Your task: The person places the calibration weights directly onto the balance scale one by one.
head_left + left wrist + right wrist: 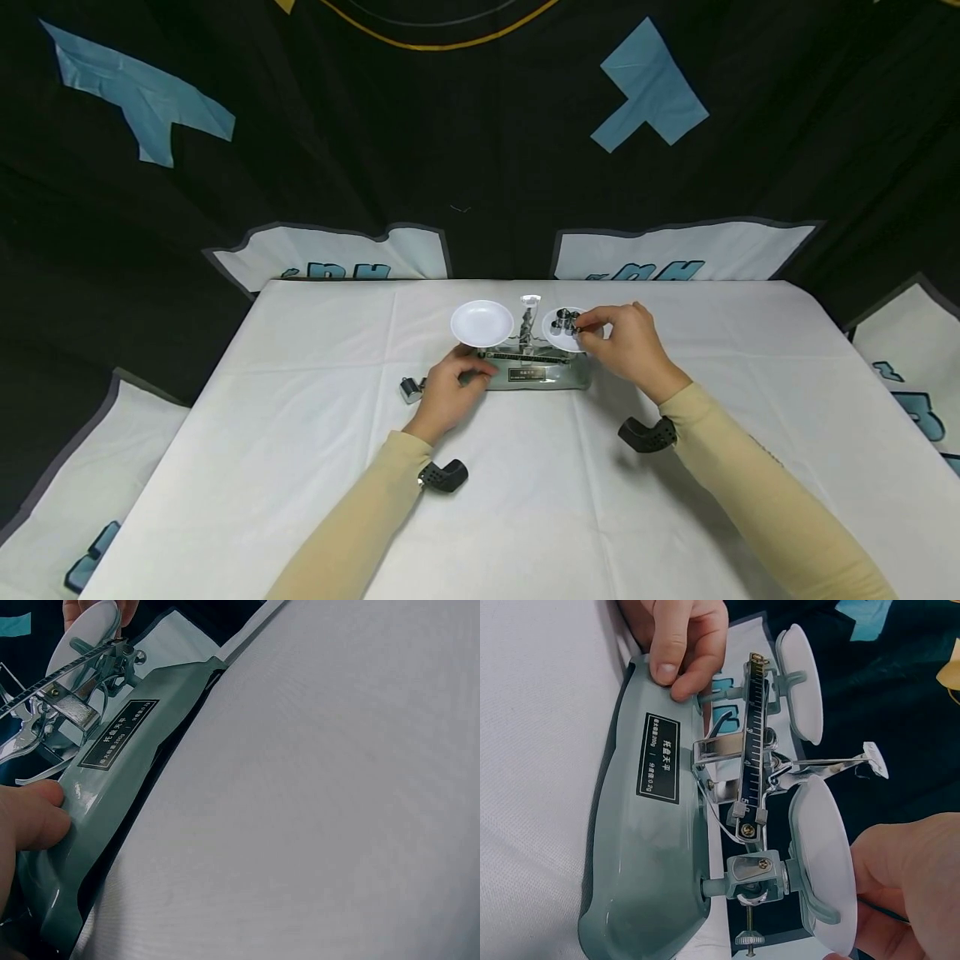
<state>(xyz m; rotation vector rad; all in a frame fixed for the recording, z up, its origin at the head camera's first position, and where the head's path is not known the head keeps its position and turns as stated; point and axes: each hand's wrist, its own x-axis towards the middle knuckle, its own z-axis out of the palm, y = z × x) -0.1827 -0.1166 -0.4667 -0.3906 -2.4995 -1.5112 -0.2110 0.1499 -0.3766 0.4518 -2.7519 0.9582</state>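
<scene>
A grey-green balance scale (551,379) stands on the white-covered table, with a bare left pan (482,323). On its right pan (561,342) several shiny metal weights (563,316) stand close together. My right hand (632,346) reaches over that pan from the right, thumb and fingertips pinching a small weight at the group's edge. In the right wrist view the pan hides those fingertips. My left hand (450,390) grips the left end of the scale's base, its thumb on the front; the base hides some fingers.
Left of my left hand, a metal cylinder weight (410,390) lies on the table, with another small metal piece partly hidden beside it. The tablecloth (517,483) stretches in front of the scale. A dark curtain (495,150) hangs behind the table.
</scene>
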